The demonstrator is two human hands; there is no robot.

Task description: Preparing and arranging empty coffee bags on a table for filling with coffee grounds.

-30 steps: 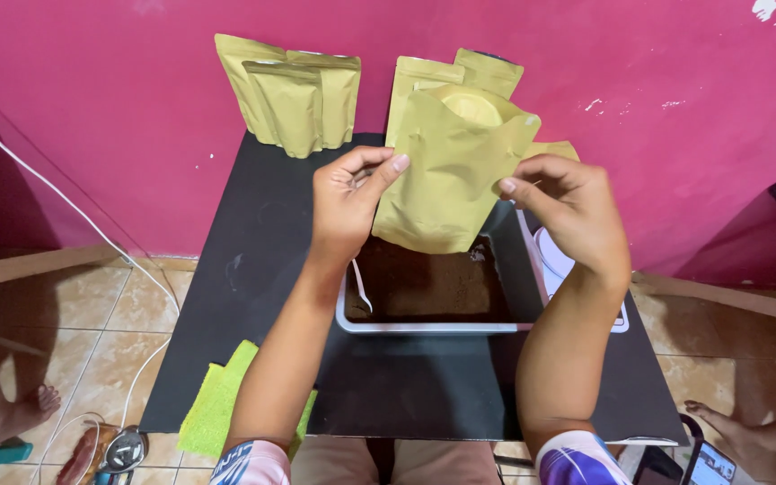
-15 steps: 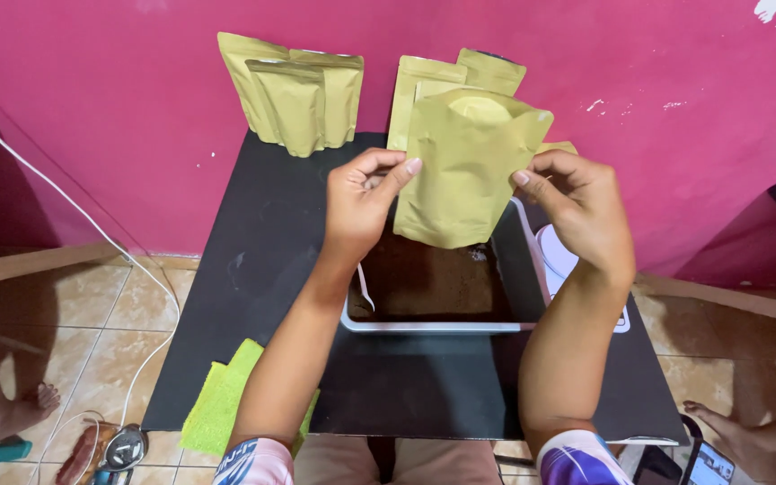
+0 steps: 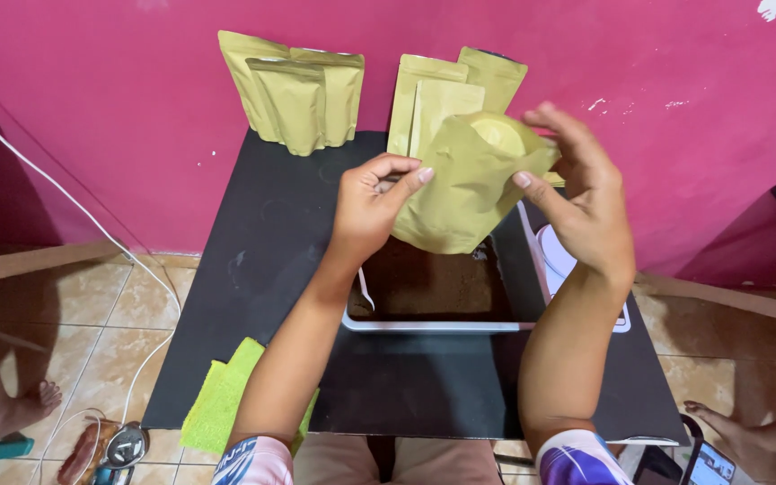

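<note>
Two hands hold a gold pouch open above a tray of brown powder.

The black table [image 3: 253, 269] stands against a pink wall [image 3: 136, 90], and its left half is bare up to the left edge. A white tray [image 3: 433, 325] filled with brown powder [image 3: 433, 283] sits in the middle, between the two forearms. Two groups of gold standing pouches lean on the wall: the left group [image 3: 294, 94] and the right group [image 3: 446, 94]. The gold pouch [image 3: 464, 184] is held tilted in the air over the far edge of the tray. The left hand [image 3: 370, 211] pinches the pouch's left edge between thumb and forefinger. The right hand [image 3: 586, 202] is raised with fingers spread, thumb and fingertips on the open mouth at the right. A green cloth [image 3: 222, 409] hangs over the near left edge of the table.
</note>
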